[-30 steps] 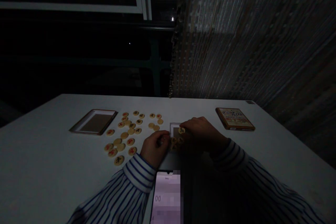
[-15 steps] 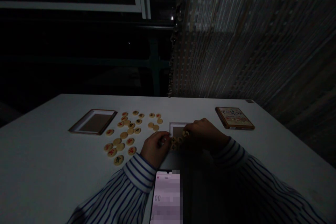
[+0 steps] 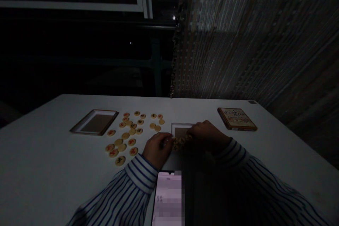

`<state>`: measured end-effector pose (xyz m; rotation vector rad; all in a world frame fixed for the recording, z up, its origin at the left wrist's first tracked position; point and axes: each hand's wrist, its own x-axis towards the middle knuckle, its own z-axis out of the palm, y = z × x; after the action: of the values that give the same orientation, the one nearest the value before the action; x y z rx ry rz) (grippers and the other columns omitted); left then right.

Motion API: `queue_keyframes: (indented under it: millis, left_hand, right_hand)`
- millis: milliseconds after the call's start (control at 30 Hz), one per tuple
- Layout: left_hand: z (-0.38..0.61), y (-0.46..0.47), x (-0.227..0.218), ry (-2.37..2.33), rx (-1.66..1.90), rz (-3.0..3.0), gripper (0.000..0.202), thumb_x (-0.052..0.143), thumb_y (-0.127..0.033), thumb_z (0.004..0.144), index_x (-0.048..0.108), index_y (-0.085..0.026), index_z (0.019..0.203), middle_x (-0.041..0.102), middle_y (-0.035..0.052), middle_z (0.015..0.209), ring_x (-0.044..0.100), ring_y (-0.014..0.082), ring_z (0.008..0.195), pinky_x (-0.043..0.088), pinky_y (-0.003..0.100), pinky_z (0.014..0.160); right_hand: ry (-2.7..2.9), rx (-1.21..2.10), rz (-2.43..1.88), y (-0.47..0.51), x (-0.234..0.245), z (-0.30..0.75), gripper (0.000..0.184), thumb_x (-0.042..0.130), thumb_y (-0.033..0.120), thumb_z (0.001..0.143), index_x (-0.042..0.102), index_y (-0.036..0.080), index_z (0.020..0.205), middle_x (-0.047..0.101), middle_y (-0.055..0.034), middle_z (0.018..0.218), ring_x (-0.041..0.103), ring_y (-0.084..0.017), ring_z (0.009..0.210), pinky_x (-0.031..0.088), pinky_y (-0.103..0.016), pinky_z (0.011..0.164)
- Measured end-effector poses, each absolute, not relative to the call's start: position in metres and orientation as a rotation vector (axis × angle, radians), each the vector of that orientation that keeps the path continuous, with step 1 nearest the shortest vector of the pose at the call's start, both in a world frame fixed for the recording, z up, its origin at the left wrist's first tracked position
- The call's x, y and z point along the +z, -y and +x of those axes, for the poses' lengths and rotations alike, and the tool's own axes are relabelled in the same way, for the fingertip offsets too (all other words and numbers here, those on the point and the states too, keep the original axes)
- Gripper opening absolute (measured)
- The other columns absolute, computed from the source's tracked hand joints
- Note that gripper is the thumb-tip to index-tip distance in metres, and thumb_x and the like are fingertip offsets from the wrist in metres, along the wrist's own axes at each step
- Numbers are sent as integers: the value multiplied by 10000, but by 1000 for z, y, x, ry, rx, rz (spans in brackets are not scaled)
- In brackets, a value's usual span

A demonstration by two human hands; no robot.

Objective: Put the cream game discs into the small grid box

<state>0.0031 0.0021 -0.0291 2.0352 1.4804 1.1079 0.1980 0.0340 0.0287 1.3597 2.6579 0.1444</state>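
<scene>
Both of your hands are at the small white-rimmed tray (image 3: 181, 125), which lies on the table (image 3: 39, 169) straight ahead of you. The work in hand looks like seating round xiangqi pieces in that tray. A row of pieces (image 3: 179, 141) sits along its near edge, right between your two hands.

Your left hand (image 3: 157, 148) is curled at the tray's left side, fingertips against the row. The light is too dim to tell whether it pinches a piece or only steadies the edge. Your right hand (image 3: 208, 136) is curled over the tray's right side with its fingertips down on the rightmost piece of the row. I cannot tell whether it grips that piece or merely presses on it.

By my reading, that piece is about seated. A next move would call for lifting your fingers clear without nudging its neighbours, then a reach leftward for another piece. The loose pieces (image 3: 127, 136) lie scattered beyond and to the left of your left hand, near it but apart. Farther left is an open box half (image 3: 95, 123). Well off to the right of your right hand lies a printed box lid (image 3: 236, 119). A lit phone (image 3: 168, 197) lies just below your left wrist.
</scene>
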Motion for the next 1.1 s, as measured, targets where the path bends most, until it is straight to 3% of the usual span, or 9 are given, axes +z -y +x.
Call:
queue_keyframes:
  millis: [1100]
  left_hand:
    - [2,-3,-28,-1476,1088,2095,164,508,-248,753,620,-169,842,641,39,781,589,144,722,472,274,675]
  right_hand:
    - [-2610,10,1293,-28,39,196,200,505,336,742,644,197,777,669,-76,798,617,-213,751,377,-308,633]
